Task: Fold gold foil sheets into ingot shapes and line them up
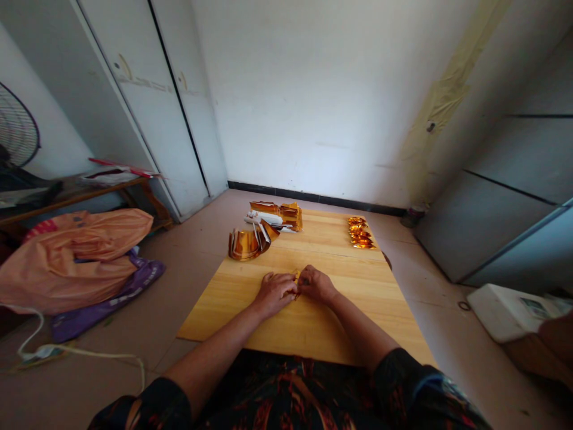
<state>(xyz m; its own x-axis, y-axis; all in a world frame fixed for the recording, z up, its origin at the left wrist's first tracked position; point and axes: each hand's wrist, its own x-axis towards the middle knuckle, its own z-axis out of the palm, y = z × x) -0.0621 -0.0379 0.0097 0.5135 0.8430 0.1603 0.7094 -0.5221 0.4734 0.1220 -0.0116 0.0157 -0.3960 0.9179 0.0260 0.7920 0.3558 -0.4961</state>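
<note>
Both hands, left hand and right hand, pinch one small gold paper on the wooden table; no writing legible.

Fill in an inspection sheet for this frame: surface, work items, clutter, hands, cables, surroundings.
Surface: low pale wooden table, bare near the front edge.
Work items: small gold foil paper piece pinched between both hands; fanned stack of gold foil sheets; row of folded gold foil pieces.
Clutter: orange plastic bag on the floor.
Hands: left hand and right hand together on the piece.
Cables: white cord on the floor.
Surroundings: white cabinet doors, electric fan.
</note>
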